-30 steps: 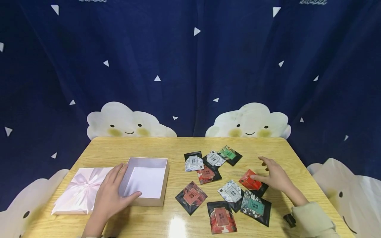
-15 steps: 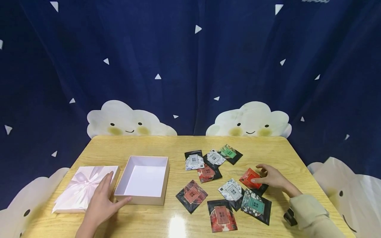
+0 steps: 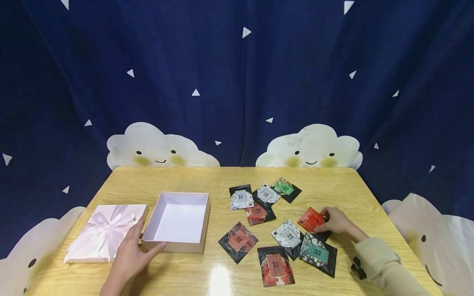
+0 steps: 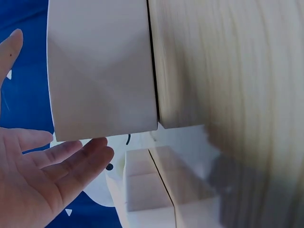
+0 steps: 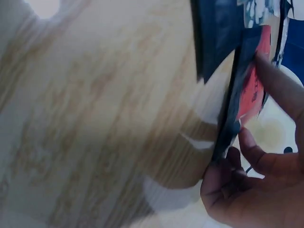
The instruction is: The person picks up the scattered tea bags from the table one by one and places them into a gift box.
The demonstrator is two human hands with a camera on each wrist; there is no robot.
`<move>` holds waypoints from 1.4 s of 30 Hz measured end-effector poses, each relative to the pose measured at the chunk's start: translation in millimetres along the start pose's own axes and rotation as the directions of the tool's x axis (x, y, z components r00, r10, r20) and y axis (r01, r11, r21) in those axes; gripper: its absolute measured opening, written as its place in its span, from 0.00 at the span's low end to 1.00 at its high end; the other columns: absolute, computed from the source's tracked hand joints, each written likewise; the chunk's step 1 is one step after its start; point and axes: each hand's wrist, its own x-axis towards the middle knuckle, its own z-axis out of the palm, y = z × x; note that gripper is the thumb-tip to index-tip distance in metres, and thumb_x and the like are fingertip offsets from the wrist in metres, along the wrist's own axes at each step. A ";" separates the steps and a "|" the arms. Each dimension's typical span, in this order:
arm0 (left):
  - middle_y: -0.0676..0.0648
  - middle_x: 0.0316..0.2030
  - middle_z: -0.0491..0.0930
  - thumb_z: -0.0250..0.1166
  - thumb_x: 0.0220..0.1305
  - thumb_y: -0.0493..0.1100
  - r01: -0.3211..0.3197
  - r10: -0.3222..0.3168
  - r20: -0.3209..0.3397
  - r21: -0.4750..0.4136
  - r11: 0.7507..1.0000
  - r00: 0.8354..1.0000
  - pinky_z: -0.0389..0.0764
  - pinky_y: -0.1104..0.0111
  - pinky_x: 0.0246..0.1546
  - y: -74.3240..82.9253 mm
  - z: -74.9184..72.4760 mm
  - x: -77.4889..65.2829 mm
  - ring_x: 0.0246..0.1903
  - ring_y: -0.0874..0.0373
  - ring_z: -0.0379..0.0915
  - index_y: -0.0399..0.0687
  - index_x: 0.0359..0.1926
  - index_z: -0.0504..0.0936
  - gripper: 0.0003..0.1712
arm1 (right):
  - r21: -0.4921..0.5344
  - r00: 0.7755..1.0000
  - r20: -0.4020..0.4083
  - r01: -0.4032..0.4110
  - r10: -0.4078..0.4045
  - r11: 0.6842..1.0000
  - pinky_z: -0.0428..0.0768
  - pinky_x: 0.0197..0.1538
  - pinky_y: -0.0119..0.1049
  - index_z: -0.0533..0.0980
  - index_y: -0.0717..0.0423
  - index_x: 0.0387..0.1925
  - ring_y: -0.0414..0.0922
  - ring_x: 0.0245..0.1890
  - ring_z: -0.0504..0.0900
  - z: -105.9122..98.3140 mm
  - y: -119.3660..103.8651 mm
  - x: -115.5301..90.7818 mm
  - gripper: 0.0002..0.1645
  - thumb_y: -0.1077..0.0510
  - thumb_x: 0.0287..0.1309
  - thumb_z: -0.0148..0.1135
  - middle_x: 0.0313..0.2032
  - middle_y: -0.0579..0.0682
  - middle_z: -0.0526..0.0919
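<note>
A square box (image 3: 185, 247) without its lid stands left of the middle in the head view, its white inside bare. My left hand (image 3: 129, 251) is at its near left corner, thumb along the front wall and fingers by the left side. In the left wrist view those fingers (image 4: 78, 164) are extended beside the box wall (image 4: 99, 71); firm contact cannot be told. On the right, my right hand (image 3: 338, 222) pinches a red and black sachet (image 3: 309, 219) by its right edge. In the right wrist view the thumb lies on the red face (image 5: 251, 97), with other fingers curled at the edge.
A pink lid with a ribbon bow (image 3: 103, 234) lies left of the box. Several flat sachets lie about, among them a teal-labelled one (image 3: 317, 253) and a white one (image 3: 288, 235) close to the red one. A black object (image 3: 357, 269) is by the right sleeve.
My left hand has come down from above the box's left side to its near left corner. The right hand's fingers have closed in on the red sachet's edge.
</note>
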 end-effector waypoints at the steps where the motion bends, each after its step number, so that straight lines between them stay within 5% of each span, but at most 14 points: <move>1: 0.28 0.53 0.66 0.72 0.44 0.55 0.001 -0.001 -0.004 0.004 1.000 1.000 0.76 0.51 0.32 0.5 0.5 -0.3 0.37 0.39 0.74 0.30 0.65 0.54 0.56 | -0.010 1.000 -0.008 -0.011 0.011 1.000 0.62 0.26 0.35 0.70 0.69 0.31 0.44 0.24 0.63 0.3 -0.5 0.4 0.30 0.57 0.29 0.78 0.23 0.51 0.68; 9: 0.31 0.45 0.73 0.74 0.43 0.51 -0.027 0.028 -0.059 0.007 1.000 0.998 0.76 0.57 0.28 1.3 7.0 -1.1 0.33 0.46 0.75 0.31 0.64 0.57 0.53 | 0.067 0.996 -0.003 -0.094 0.094 0.993 0.64 0.26 0.36 0.67 0.69 0.30 0.46 0.24 0.64 -7.7 -4.2 -1.1 0.21 0.67 0.36 0.70 0.24 0.51 0.66; 17: 0.25 0.48 0.70 0.72 0.45 0.48 -0.047 0.046 -0.087 -0.010 0.999 0.995 0.72 0.45 0.41 0.0 10.1 -1.2 0.45 0.33 0.70 0.22 0.56 0.65 0.45 | 0.236 0.996 0.027 -0.095 0.091 0.967 0.74 0.27 0.38 0.75 0.75 0.39 0.43 0.26 0.74 -27.2 0.8 -0.8 0.13 0.69 0.52 0.55 0.29 0.55 0.79; 23: 0.23 0.50 0.68 0.71 0.47 0.48 -0.028 0.028 -0.055 -0.006 1.000 0.998 0.68 0.43 0.45 1.3 10.7 0.9 0.48 0.30 0.66 0.21 0.54 0.66 0.42 | 0.385 0.986 0.070 -0.169 0.153 0.907 0.73 0.25 0.38 0.71 0.77 0.46 0.42 0.21 0.69 -38.0 -0.5 -3.2 0.20 0.63 0.57 0.56 0.29 0.50 0.78; 29: 0.27 0.44 0.74 0.72 0.46 0.48 0.016 -0.018 -0.045 -0.036 0.999 0.999 0.73 0.47 0.40 1.9 10.3 1.5 0.43 0.35 0.72 0.25 0.54 0.67 0.41 | 0.524 0.974 0.103 -0.228 0.204 0.821 0.78 0.31 0.36 0.67 0.78 0.50 0.37 0.28 0.76 -41.2 -4.7 -2.9 0.26 0.60 0.57 0.57 0.31 0.43 0.78; 35: 0.28 0.43 0.75 0.72 0.46 0.48 0.047 -0.049 -0.015 -0.070 0.996 0.999 0.74 0.48 0.38 -1.1 10.5 2.1 0.41 0.37 0.73 0.26 0.54 0.66 0.41 | 0.591 0.970 0.103 -0.238 0.220 0.771 0.79 0.33 0.35 0.65 0.77 0.54 0.35 0.30 0.78 -41.1 -9.5 -1.2 0.29 0.58 0.58 0.58 0.31 0.41 0.79; 42: 0.26 0.44 0.74 0.72 0.46 0.49 0.062 -0.062 0.005 -0.080 0.995 0.998 0.74 0.48 0.39 -1.7 10.2 2.4 0.42 0.36 0.72 0.26 0.55 0.66 0.42 | 0.698 0.974 0.096 -0.213 0.205 0.684 0.79 0.32 0.33 0.75 0.59 0.44 0.36 0.27 0.78 -40.0 -22.0 2.1 0.13 0.60 0.57 0.58 0.28 0.39 0.79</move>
